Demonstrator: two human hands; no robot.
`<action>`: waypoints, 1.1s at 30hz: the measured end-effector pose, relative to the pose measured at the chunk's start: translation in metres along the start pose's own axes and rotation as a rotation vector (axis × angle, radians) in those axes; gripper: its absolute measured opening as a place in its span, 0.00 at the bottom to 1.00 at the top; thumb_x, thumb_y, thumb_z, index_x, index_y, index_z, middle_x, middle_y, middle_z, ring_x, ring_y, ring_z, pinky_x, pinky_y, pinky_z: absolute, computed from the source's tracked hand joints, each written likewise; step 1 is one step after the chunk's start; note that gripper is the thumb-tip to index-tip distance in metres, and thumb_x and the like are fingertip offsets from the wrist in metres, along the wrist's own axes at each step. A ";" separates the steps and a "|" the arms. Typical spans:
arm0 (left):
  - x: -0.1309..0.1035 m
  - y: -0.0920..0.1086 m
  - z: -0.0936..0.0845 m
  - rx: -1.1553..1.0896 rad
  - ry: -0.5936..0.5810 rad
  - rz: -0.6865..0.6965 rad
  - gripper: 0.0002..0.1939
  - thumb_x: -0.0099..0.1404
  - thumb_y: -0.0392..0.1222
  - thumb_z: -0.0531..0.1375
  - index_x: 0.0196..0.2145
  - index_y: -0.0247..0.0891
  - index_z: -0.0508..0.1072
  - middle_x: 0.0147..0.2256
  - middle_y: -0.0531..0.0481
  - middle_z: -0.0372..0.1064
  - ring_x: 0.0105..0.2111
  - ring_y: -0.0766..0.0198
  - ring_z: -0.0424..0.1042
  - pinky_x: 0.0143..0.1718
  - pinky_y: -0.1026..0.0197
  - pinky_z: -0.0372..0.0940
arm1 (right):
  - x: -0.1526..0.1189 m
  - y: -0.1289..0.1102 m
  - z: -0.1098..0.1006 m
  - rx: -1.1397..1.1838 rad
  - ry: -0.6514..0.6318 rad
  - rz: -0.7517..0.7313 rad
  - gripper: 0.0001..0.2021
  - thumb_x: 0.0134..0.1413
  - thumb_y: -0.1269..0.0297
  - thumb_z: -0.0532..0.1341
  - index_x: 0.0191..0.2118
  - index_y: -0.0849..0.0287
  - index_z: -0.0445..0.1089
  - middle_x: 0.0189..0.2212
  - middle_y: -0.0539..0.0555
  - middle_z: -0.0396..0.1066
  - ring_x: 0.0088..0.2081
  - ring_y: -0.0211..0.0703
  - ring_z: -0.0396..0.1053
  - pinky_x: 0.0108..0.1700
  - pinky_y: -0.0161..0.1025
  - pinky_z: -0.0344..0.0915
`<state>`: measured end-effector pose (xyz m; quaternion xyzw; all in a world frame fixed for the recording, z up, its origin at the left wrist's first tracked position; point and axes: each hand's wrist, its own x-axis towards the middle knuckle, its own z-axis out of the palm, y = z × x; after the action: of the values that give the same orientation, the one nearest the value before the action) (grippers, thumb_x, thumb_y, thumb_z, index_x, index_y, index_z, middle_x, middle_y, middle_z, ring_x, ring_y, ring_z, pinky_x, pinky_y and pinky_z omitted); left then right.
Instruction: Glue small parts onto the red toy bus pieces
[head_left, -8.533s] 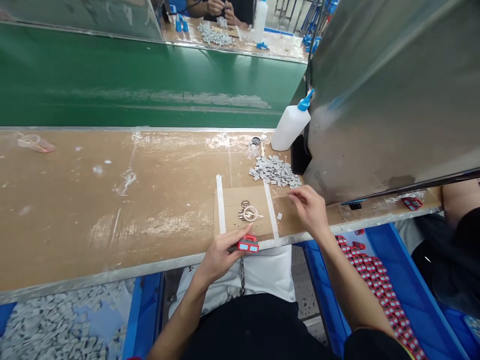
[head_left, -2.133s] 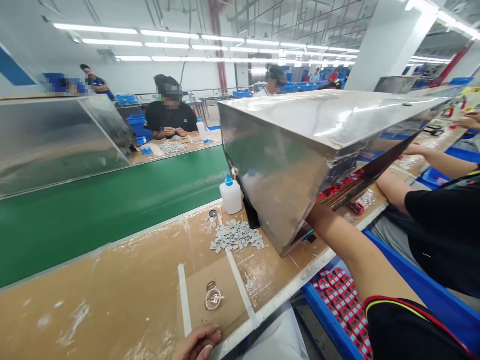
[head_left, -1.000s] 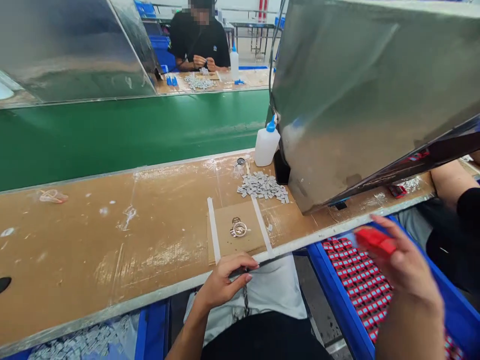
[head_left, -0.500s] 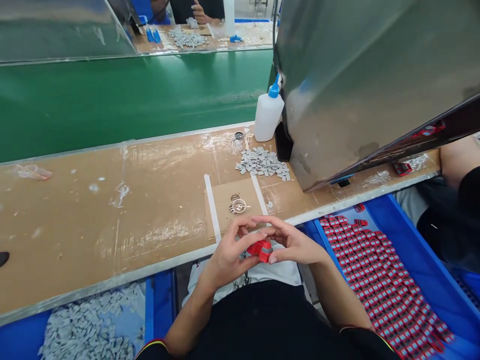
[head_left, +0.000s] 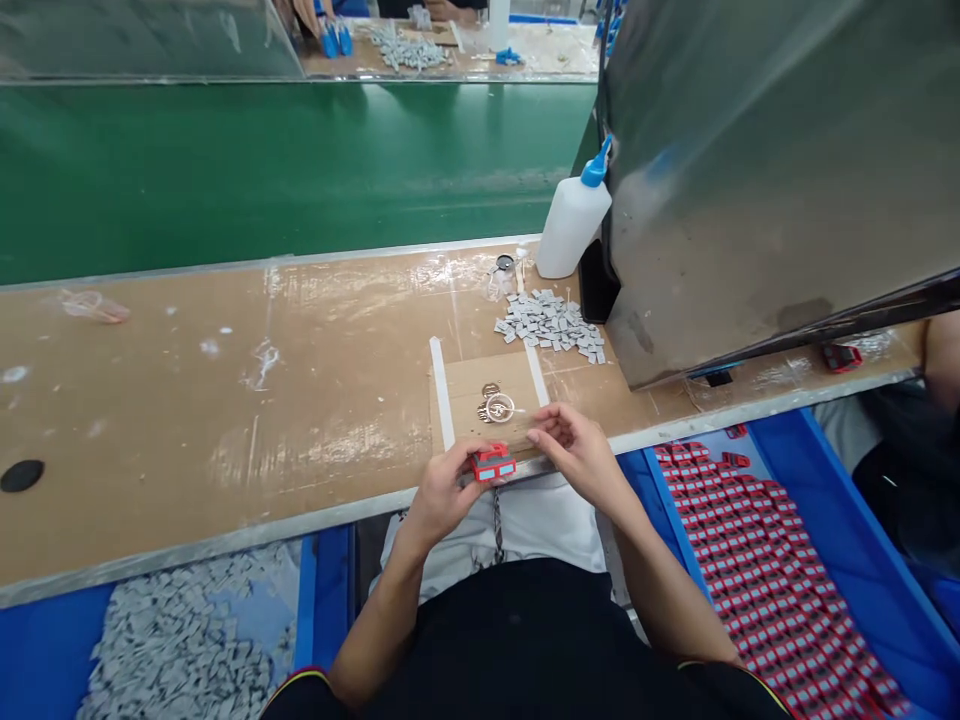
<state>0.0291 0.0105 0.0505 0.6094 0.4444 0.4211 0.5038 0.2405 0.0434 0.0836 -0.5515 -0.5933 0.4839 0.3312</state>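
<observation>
Gripping red part (head_left: 493, 464) w/ left hand (head_left: 444, 492), right hand (head_left: 576, 452) fingers loose beside.

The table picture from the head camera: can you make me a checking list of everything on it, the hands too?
Surface: brown cardboard-covered bench under glossy tape, smeared white in patches.
Job's things: small red part at the bench's near edge; pile of small grey pieces; white squeeze bottle with blue nozzle.
Clutter: small metal rings on the taped square; blue bin of red parts; bin of grey pieces.
Hands: left hand has its grip on the red part; right hand is beside it, fingers curled, contact unclear.
Cables: nothing seen.
Surroundings: green conveyor belt; metal hood; another person's arm at far right.
</observation>
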 end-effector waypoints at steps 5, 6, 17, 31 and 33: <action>0.001 -0.007 -0.004 -0.097 -0.026 -0.079 0.14 0.64 0.46 0.68 0.44 0.37 0.75 0.43 0.42 0.80 0.43 0.56 0.81 0.44 0.59 0.76 | 0.016 0.012 0.018 0.091 0.094 -0.099 0.14 0.59 0.55 0.65 0.46 0.57 0.74 0.35 0.55 0.77 0.34 0.43 0.73 0.38 0.40 0.71; 0.001 -0.007 -0.005 -0.075 -0.032 -0.075 0.14 0.64 0.45 0.68 0.45 0.37 0.76 0.43 0.42 0.81 0.42 0.57 0.81 0.44 0.60 0.76 | 0.018 0.011 0.020 0.071 0.105 -0.122 0.12 0.60 0.56 0.64 0.44 0.57 0.76 0.35 0.55 0.78 0.34 0.43 0.73 0.38 0.41 0.71; 0.001 -0.007 -0.007 -0.067 -0.012 -0.109 0.13 0.65 0.44 0.67 0.45 0.36 0.78 0.41 0.44 0.80 0.39 0.59 0.80 0.42 0.61 0.75 | 0.026 0.003 0.023 0.020 0.194 -0.188 0.08 0.60 0.60 0.63 0.36 0.53 0.81 0.37 0.55 0.79 0.36 0.46 0.74 0.38 0.41 0.71; 0.005 0.000 -0.001 -0.032 0.049 -0.169 0.10 0.65 0.41 0.66 0.43 0.36 0.77 0.39 0.45 0.80 0.37 0.59 0.81 0.39 0.61 0.77 | 0.018 0.008 0.022 0.359 0.342 -0.036 0.18 0.55 0.46 0.68 0.37 0.58 0.78 0.31 0.55 0.81 0.31 0.44 0.78 0.36 0.40 0.75; 0.005 0.000 0.000 -0.018 0.053 -0.163 0.09 0.65 0.40 0.65 0.43 0.37 0.77 0.39 0.45 0.80 0.37 0.59 0.81 0.39 0.61 0.77 | 0.008 0.004 0.022 0.331 0.336 -0.083 0.15 0.59 0.50 0.67 0.37 0.58 0.78 0.30 0.54 0.82 0.32 0.44 0.79 0.36 0.39 0.75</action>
<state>0.0303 0.0153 0.0511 0.5553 0.5019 0.3989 0.5297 0.2202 0.0464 0.0714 -0.5378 -0.4644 0.4619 0.5308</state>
